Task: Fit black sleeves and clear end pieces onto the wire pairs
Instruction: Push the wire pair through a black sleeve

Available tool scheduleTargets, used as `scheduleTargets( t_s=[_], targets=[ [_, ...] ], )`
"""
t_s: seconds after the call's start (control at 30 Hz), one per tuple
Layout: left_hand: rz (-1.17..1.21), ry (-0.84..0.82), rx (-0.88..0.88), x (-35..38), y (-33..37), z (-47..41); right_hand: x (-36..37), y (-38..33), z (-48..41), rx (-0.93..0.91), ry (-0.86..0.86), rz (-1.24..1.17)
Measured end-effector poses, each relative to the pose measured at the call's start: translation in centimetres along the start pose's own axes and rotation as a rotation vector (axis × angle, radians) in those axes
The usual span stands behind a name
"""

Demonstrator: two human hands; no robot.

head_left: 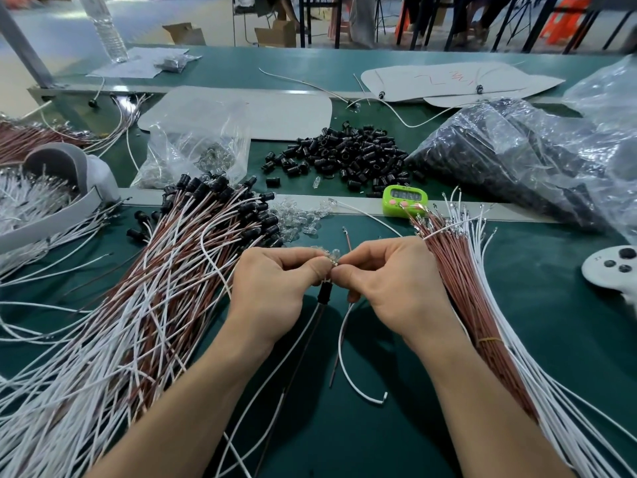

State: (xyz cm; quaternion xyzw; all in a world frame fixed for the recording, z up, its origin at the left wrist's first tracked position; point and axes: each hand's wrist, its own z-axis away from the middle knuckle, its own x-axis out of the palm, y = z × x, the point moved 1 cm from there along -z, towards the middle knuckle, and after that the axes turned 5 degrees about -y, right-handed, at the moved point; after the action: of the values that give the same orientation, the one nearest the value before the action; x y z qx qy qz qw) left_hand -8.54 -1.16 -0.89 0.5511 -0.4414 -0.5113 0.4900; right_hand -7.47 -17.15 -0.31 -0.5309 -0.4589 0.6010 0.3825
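Wire pair [317,311], one white strand and one brown, hangs from my fingertips at the centre of the frame and trails down toward the lower left over the green table [379,443]. My left hand [275,288] pinches the top of the pair between thumb and forefinger. My right hand [389,281] meets it fingertip to fingertip and pinches the clear end piece [333,258]. Neither hand is spread; both are curled in tight.

The black sleeve [324,293] is already threaded on the pair, just below the pinch, with its long axis nearly straight up and down in the frame. The clear piece sits right above it, on the same line. So the move I expect is along that line: seat the clear piece on the wire ends, then draw the sleeve up to it. My left thumb is the nearer one to the sleeve. How far the wire ends are in, I can't tell; my fingers cover the joint.

Supplies now. A clear bag [196,150] at upper left holds more clear pieces, with others spilled loose [296,219] ahead of my hands. A heap of sleeves [344,157] lies bare on the table at upper centre, and the big bag [499,160] at upper right holds many more.
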Motion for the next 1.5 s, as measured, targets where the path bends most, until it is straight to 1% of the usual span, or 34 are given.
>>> scheduleTargets(
  t_s=[0.2,0.4,0.6,0.73,0.83,0.9,1.07,1.23,1.37,1.5],
  targets=[
    [-0.076,-0.101,0.071,-0.1,0.1,-0.1,-0.8,-0.3,0.3,-0.007,-0.041,0.102],
    [-0.122,-0.239,0.050,-0.2,-0.4,-0.5,-1.5,-0.3,0.3,-0.002,-0.096,0.185],
    [-0.070,-0.316,0.022,-0.5,-0.4,-0.6,-1.6,0.0,0.1,-0.017,-0.111,0.094],
    [-0.005,-0.392,-0.008,-0.8,-0.2,-0.7,-1.8,0.0,0.1,-0.038,-0.178,0.020],
    [0.025,-0.419,-0.024,-1.0,0.0,-0.6,-1.9,0.1,0.1,-0.056,-0.210,0.003],
    [0.010,-0.426,-0.020,-1.0,0.0,-0.6,-1.9,0.1,0.1,-0.065,-0.204,0.021],
    [-0.016,-0.430,-0.035,-1.0,0.0,-0.6,-1.7,0.1,0.1,-0.125,-0.123,0.044],
    [-0.058,-0.487,-0.032,-1.4,-0.1,-0.6,-1.6,0.0,0.1,-0.183,-0.221,-0.001],
    [0.013,-0.514,-0.071,-1.5,-0.2,-0.6,-1.8,0.0,0.0,-0.187,-0.266,-0.081],
    [0.066,-0.519,-0.091,-1.4,-0.3,-0.6,-1.8,0.1,-0.1,-0.197,-0.292,-0.113]
  ],
)
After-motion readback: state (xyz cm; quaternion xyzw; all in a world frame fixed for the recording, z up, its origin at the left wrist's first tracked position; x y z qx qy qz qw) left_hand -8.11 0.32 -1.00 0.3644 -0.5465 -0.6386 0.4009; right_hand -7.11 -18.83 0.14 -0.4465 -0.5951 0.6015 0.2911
